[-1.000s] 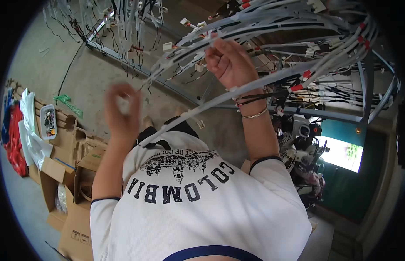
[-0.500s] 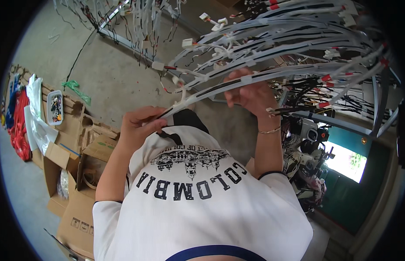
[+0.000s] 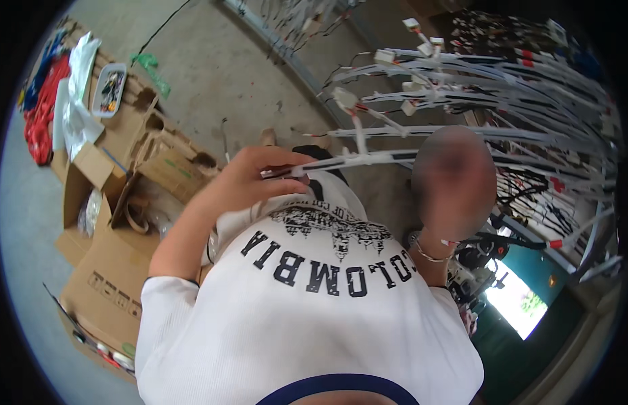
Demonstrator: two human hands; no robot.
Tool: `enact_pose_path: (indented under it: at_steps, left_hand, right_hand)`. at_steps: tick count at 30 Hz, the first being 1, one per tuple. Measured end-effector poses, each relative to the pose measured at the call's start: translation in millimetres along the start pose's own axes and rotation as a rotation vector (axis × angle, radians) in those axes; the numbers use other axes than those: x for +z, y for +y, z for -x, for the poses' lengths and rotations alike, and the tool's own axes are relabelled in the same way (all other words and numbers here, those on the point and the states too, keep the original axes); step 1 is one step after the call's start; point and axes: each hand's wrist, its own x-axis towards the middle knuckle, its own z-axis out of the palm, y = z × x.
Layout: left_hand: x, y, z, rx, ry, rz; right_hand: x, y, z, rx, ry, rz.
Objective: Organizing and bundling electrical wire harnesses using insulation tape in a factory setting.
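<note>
My left hand (image 3: 263, 177) is closed around the near end of a wire harness (image 3: 378, 158), a bundle of dark wires in a pale translucent sleeve, held in front of my waist. From there the harness runs almost level to the right. A short branch rises from it toward a white connector (image 3: 345, 99). My right hand (image 3: 457, 182) is at the harness farther along. Its fingers are smeared, so I cannot tell whether they grip it. Beyond it, several similar sleeved harnesses (image 3: 489, 94) with white connectors and red bands hang in a curved bunch.
Cardboard boxes (image 3: 101, 290) stand at my left, with a plastic tray (image 3: 96, 101) of small parts behind them. Red plastic (image 3: 45, 115) and green plastic (image 3: 152, 73) lie nearby. A metal frame rail (image 3: 280, 50) crosses the floor ahead. Machinery stands at the right near a bright opening (image 3: 516, 307).
The view has turned, shifting the boxes and floor. My left hand appears farther right, still on the harness end. My right hand appears lower and farther right, and its fingers are now blurred.
</note>
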Motion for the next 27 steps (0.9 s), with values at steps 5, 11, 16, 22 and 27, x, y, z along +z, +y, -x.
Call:
enact_pose_path:
  at_steps: [5, 11, 16, 22, 27]
  left_hand:
    - [-43, 11, 19, -0.083, -0.465, 0.073]
    - [-53, 6, 25, -0.128, -0.371, 0.386]
    - [-35, 11, 22, -0.173, -0.215, 0.253]
    - [-15, 1, 12, 0.226, 0.212, -0.128]
    - [-6, -3, 10, 0.256, 0.321, -0.309]
  right_hand:
    - [14, -7, 7, -0.051, 0.131, 0.187]
    - [21, 3, 0, -0.07, 0.252, 0.245]
    - [30, -1, -1, -0.061, 0.145, 0.196]
    - [33, 16, 10, 0.162, -0.298, 0.086]
    - [36, 27, 12, 0.293, -0.455, -0.006]
